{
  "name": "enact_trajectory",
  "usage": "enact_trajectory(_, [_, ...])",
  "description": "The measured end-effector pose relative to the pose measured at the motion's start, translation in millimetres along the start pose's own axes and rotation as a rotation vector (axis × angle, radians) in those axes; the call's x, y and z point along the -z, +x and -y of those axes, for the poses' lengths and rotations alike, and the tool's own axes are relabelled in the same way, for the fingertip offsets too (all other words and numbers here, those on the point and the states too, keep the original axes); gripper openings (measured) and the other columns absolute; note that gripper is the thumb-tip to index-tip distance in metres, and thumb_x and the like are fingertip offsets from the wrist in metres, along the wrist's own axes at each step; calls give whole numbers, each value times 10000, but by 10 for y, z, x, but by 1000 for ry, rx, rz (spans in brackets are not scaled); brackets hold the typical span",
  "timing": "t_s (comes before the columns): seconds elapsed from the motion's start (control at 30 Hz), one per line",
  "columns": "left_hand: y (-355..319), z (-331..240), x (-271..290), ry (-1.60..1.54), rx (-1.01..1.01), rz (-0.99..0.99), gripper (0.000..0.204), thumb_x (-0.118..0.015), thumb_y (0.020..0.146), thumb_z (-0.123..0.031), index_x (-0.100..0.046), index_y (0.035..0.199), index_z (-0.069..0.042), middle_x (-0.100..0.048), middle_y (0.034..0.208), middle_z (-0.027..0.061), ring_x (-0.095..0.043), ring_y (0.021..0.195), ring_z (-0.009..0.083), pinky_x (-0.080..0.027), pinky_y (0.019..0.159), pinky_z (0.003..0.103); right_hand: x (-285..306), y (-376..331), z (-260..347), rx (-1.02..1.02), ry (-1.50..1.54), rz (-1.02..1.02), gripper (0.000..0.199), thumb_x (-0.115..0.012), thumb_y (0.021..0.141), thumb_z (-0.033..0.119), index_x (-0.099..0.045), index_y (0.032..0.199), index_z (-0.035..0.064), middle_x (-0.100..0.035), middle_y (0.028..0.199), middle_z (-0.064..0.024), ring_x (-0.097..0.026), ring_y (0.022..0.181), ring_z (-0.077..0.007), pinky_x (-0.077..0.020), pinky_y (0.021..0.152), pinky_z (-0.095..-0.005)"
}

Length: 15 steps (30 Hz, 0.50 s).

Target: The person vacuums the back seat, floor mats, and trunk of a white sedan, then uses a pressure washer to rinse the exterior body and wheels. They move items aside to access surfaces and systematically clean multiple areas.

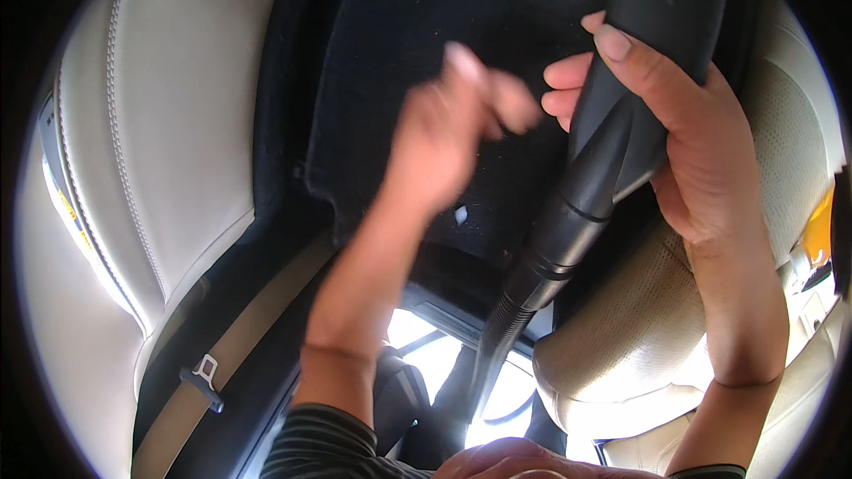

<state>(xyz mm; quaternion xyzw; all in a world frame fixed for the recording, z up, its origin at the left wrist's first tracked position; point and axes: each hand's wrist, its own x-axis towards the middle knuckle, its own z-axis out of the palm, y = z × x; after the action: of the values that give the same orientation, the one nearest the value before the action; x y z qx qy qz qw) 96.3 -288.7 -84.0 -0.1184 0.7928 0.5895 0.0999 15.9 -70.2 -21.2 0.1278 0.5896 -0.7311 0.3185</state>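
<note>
My right hand (pixel 701 133) grips a black vacuum cleaner nozzle (pixel 670 0), with the thumb across its top and the fingers wrapped round its side. The nozzle narrows to a tube joined to a ribbed black hose (pixel 499 337) that runs down toward the bright opening. Left of the nozzle, my left hand (pixel 453 129) hangs over the dark car floor (pixel 373 62), apart from the nozzle. Motion smears its fingers, and nothing shows clearly in them. A small white scrap (pixel 461 215) lies on the floor below that hand.
A cream leather seat (pixel 191 80) rises on the left, and a perforated beige seat (pixel 621 328) stands on the right. At the lower left, a seat belt (pixel 257 319) carries a metal tongue (pixel 204 379). Something orange (pixel 816 231) sits at the right edge.
</note>
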Motion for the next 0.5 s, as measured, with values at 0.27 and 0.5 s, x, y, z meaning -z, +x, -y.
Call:
enact_trajectory(0.27, [2909,2469,2493,1427,564,-229,363,-558,1061,-299,-688,1345,-113,-678,1382,174,-592,1346,365,-470,1139,472,-116,16,72,-40,-12,-119,440,-669,1053,294,-600,1366,-7,-786,1055,-188,-805,941,-266,-657,888,-370])
enact_trajectory(0.5, [3521,3188,3019,1457,513,-165,409,-568,1064,-368,-715,1326,-90,-691,1377,182,-631,1290,383,-493,1104,504,-146,37,-34,-1,-103,-84,489,-673,1049,318,-582,1416,9,-790,1091,-163,-808,964,-288,-666,910,-407])
